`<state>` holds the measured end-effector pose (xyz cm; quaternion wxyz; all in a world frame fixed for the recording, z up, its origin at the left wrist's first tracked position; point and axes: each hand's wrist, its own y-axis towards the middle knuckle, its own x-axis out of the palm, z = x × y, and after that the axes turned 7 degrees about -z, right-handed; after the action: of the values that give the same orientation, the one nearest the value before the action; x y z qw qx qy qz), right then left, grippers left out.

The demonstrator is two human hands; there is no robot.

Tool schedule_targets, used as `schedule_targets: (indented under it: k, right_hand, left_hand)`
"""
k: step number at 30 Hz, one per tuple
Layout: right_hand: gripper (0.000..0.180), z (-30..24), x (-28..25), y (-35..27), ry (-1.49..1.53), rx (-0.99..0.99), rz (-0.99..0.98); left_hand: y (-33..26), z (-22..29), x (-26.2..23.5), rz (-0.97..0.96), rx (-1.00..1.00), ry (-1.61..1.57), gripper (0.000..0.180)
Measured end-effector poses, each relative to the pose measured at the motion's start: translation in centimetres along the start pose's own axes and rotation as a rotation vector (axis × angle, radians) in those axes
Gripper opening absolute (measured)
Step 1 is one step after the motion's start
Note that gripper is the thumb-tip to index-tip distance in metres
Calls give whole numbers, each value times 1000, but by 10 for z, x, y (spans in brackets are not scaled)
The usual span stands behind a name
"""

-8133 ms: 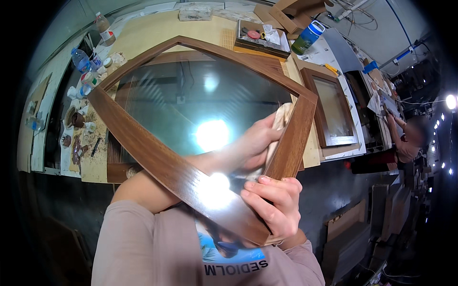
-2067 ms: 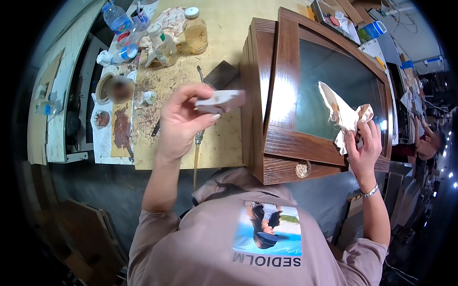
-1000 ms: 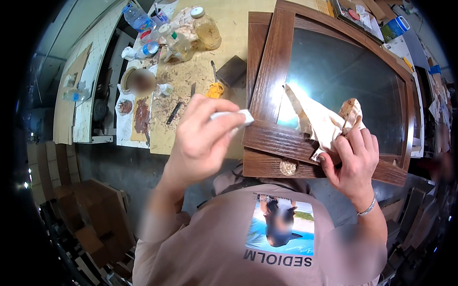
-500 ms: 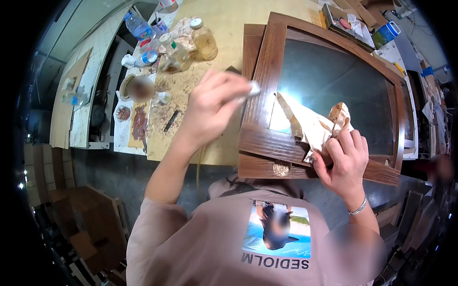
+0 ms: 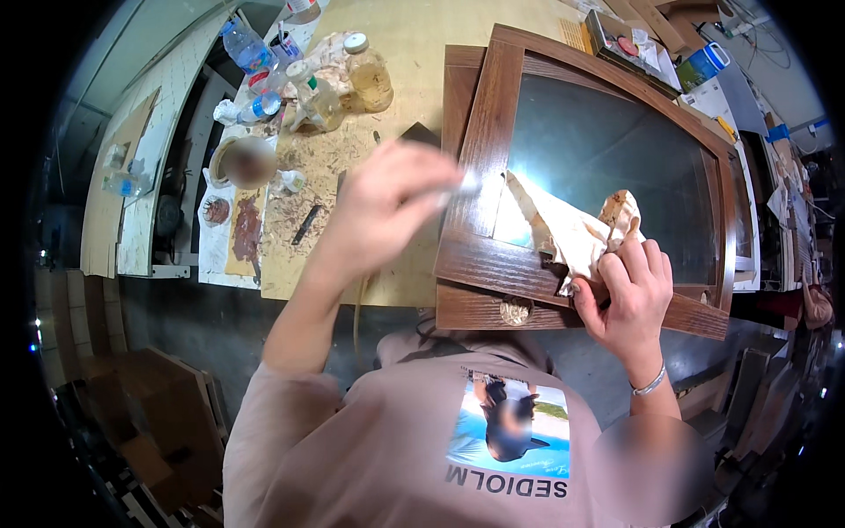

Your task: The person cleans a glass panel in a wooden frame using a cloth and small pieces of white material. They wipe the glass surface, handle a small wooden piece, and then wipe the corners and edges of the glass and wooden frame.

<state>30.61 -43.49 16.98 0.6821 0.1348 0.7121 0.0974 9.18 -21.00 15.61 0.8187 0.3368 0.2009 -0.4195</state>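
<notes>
Two hands [image 5: 396, 207] [image 5: 629, 286], crumpled rag [image 5: 572, 231], wooden frame [image 5: 480, 158]

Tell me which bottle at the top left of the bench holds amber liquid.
The squat clear bottle with the white cap, rightmost of the group. The blue-tinted water bottle behind and the small one lying on its side look clear.

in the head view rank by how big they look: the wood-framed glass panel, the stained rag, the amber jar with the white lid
1. wood-framed glass panel
2. stained rag
3. amber jar

The jar sits farther from the camera, so its true size is unsure.
</notes>
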Motion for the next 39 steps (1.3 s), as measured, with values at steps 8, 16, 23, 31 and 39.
schedule_targets:
  k: [8, 16, 23, 31, 39]
  right_hand:
    - [31, -3, 3, 1, 1, -17, 12]
    - [29, -4, 2, 2, 14, -10, 11]
    - [27, -3, 3, 0, 12, 3, 24]
    - [29, -3, 2, 1, 23, -2, 25]
    - [30, -2, 3, 3, 19, -15, 26]
  left_hand:
    - [-43, 26, -21, -48, 0, 20, 28]
    - [-66, 33, -31, -13, 35, 64, 33]
    - [-67, 32, -37, -160, 81, -39, 35]
    - [37, -46, 10, 159, 6, -45, 21]
    - [69, -55, 10, 115, 29, 86, 17]
